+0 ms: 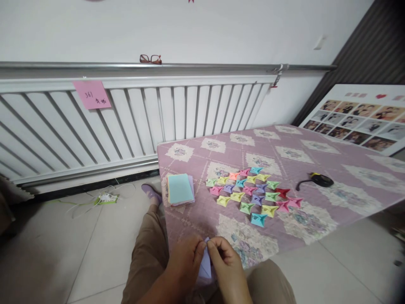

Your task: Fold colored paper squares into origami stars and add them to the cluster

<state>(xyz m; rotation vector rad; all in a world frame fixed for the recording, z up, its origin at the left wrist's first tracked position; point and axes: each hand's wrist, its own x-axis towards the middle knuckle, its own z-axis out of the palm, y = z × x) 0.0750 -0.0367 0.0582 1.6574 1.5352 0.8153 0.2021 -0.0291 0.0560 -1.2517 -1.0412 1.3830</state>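
A partly folded sheet of lavender origami paper is pinched between both my hands, just off the near edge of the table. My left hand closes on its left side, thumb on top. From the right, my right hand grips its upper corner between thumb and curled fingers. Beyond them, several small folded paper pieces in yellow, pink, green, blue, purple and red stand in slanting rows. A stack of square coloured paper, light blue on top, lies at the table's left edge.
A purple patterned cloth covers the table. Toward the right lies a black and yellow object with a strap. Behind are a white radiator, eyeglasses on a pipe and a photo board. A power strip with cables sits on the floor.
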